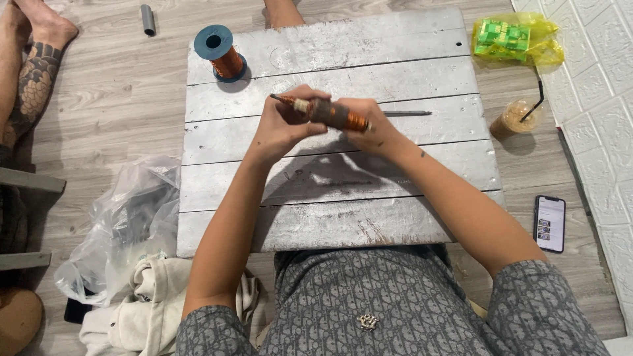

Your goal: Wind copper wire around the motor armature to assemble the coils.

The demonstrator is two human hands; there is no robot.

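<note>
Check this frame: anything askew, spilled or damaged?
Nothing spilled or broken. The copper wire spool lies tipped on the scuffed grey board. Both the left hand and right hand grip the wire-wound rod.

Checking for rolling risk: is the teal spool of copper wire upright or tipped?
Tipped: the teal spool of copper wire leans on the grey wooden board, hollow end facing up.

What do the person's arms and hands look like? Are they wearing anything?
Both arms are bare from the elbow down. Short grey patterned sleeves cover the upper arms. The left hand and right hand wear no gloves, and no rings or watch show. A few small dark marks dot the right forearm.
</note>
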